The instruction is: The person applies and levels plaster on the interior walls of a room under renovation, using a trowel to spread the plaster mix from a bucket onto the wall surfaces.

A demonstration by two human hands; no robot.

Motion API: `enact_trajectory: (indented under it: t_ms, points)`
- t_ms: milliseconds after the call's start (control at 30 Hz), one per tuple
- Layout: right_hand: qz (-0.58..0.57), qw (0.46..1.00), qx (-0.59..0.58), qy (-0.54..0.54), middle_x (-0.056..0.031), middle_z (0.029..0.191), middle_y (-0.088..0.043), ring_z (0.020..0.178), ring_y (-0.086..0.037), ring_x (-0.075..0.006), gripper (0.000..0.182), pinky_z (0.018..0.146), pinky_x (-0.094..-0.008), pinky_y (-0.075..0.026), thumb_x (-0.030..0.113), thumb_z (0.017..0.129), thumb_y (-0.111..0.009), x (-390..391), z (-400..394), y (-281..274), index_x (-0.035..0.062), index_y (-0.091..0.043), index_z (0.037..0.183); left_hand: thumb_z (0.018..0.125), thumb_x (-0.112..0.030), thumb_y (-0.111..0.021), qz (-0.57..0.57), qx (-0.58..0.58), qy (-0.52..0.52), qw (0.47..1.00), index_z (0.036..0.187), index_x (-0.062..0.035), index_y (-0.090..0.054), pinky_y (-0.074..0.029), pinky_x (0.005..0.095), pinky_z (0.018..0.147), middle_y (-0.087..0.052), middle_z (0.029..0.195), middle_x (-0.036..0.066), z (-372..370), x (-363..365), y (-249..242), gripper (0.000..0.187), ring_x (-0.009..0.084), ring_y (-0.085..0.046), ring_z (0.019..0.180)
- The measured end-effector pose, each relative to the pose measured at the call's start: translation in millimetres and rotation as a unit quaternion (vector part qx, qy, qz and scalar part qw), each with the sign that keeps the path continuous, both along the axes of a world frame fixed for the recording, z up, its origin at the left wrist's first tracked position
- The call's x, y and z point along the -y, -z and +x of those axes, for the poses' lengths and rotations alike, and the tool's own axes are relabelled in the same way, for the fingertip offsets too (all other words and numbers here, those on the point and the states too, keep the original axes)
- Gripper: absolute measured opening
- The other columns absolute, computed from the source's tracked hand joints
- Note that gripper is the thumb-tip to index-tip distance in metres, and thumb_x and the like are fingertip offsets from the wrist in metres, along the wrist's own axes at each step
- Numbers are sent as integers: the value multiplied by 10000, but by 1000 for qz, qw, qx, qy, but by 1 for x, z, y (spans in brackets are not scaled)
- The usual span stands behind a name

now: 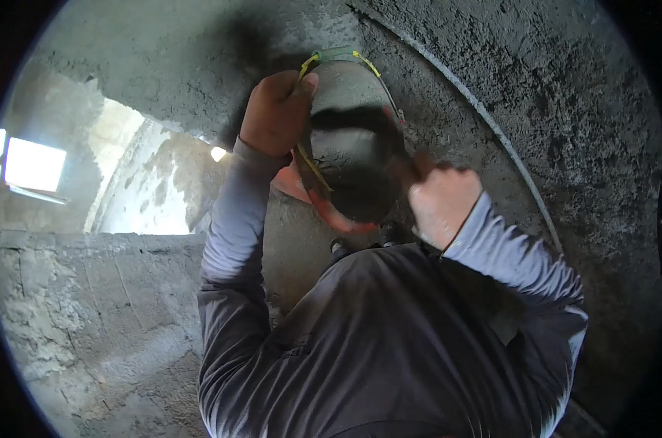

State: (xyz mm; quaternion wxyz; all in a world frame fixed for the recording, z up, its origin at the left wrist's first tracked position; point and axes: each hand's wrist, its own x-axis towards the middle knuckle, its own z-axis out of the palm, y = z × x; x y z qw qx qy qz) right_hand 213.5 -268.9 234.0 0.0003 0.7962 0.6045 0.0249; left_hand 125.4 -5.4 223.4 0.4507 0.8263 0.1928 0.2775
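My left hand [276, 113] is closed round the yellow cord handle [302, 67] of a red-orange bucket [337, 217], just beside the handle's green grip [336, 52]. The bucket is tilted, its mouth facing up toward me, and wet grey mortar [338, 150] lies inside. At the right side of the rim, my right hand [444, 203] is closed on a dark-handled tool [402, 169], smeared by motion. The tool's far end overlaps the bucket's mouth, and its exact kind is unclear.
Rough grey plastered wall [557, 109] curves round at the right, with a thin pale hose or conduit [484, 113] running along it. A block wall [104, 299] stands at lower left. Bright window light [35, 164] enters at far left. My shoes [338, 247] show below the bucket.
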Motion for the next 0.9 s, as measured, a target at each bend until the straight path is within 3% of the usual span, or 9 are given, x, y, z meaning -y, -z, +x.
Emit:
enact_trajectory:
  t_ms: [100,167,233,367,400,567,633,733,900]
  points:
    - [32,994,77,72,-128,870,-673,760,-716,-298,233,593,-409,-568,152,792,-648,-9,17,8,62,-673,1006,959,-201,-593,-24,9,-7,1000,745,34,-547,-368,339,547,-443,594,49,-2,5,-6,322,98,-388,622]
    - [-69,997,-22,-39,-158,895,-690,742,-717,-302,204,638,-421,-585,145,828,-587,-1,15,14,15,-667,964,962,-204,-593,-32,13,-10,999,752,33,-554,-368,334,550,-446,596,42,-1,6,-10,320,92,-389,630]
    - [-52,996,-64,-13,-115,922,-705,872,-713,-283,164,717,-437,-578,157,872,-575,-3,-11,31,91,-724,858,999,-246,-582,-19,-15,-9,1000,905,-1,-688,-432,238,584,-583,718,-41,0,7,-6,283,40,-495,644]
    - [-54,994,-98,-16,-146,896,-701,856,-715,-290,154,719,-441,-577,161,844,-589,-15,1,3,95,-727,852,983,-217,-595,-21,-20,13,999,797,33,-593,-386,290,577,-504,644,-2,3,10,0,312,69,-403,659]
    - [21,998,-61,-2,-149,811,-690,774,-717,-316,121,662,-453,-567,173,758,-658,-22,10,19,101,-717,836,988,-217,-593,-50,-14,24,998,801,32,-598,-392,281,582,-513,656,-9,1,8,1,311,66,-411,665]
    - [-115,990,-58,-56,-152,938,-697,877,-714,-283,210,705,-435,-562,180,874,-535,-45,18,64,110,-732,856,996,-225,-591,-108,-7,59,992,819,31,-616,-407,267,597,-534,681,-19,1,6,-7,312,58,-433,681]
    - [-99,988,-90,-78,-148,944,-701,880,-712,-301,192,738,-440,-562,185,857,-560,-37,7,54,115,-735,890,995,-232,-596,-20,-26,83,996,822,31,-621,-407,266,603,-529,676,-19,3,1,-2,316,59,-434,675]
    - [-74,994,-65,-40,-120,912,-705,921,-705,-289,176,739,-434,-570,183,867,-570,-39,21,35,120,-733,888,997,-225,-592,-46,-44,80,995,842,33,-631,-406,260,611,-527,675,-16,0,-6,5,304,59,-441,681]
    - [-109,988,-108,-29,-151,946,-719,910,-717,-324,164,784,-422,-581,186,732,-759,-60,43,60,73,-748,851,988,-222,-602,-25,-58,104,993,887,35,-659,-422,278,611,-558,679,3,5,-7,7,282,68,-473,687]
